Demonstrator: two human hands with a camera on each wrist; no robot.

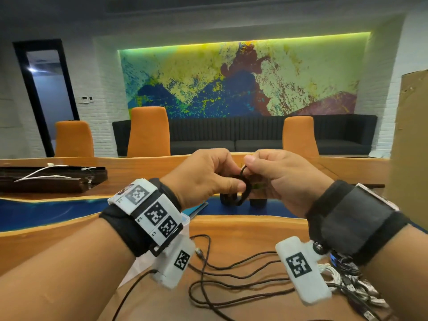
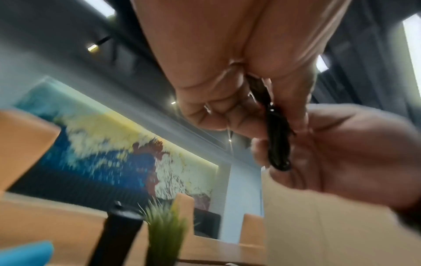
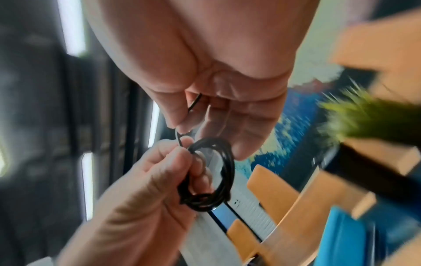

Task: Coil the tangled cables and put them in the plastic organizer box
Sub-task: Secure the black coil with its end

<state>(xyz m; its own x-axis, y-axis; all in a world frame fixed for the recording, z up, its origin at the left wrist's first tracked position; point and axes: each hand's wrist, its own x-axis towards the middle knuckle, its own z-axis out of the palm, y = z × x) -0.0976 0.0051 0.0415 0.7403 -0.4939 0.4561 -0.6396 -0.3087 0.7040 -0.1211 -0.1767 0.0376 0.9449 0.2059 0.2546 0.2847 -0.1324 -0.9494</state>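
Note:
Both hands are raised above the wooden table [image 1: 243,230]. My left hand [image 1: 238,179] grips a small black cable coil [image 1: 246,189], its fingers curled through the loops [image 3: 212,174]. My right hand [image 1: 251,170] pinches the coil's thin free end [image 3: 178,137] between thumb and fingertip, just above the coil. In the left wrist view the coil [image 2: 276,142] shows edge-on between the two hands. A loose dark cable [image 1: 231,274] sprawls on the table below. A tangle of white and black cables [image 1: 352,286] lies at the lower right. A clear plastic box with a bluish lid [image 1: 196,209] peeks out behind my left wrist.
Two black pots [image 1: 257,201] with a green grass plant [image 2: 164,226] stand on the table's blue strip beyond the hands. A dark tray with white cables [image 1: 46,179] sits far left. A tall cardboard sheet [image 1: 412,147] stands at the right. Orange chairs [image 1: 148,133] line the far side.

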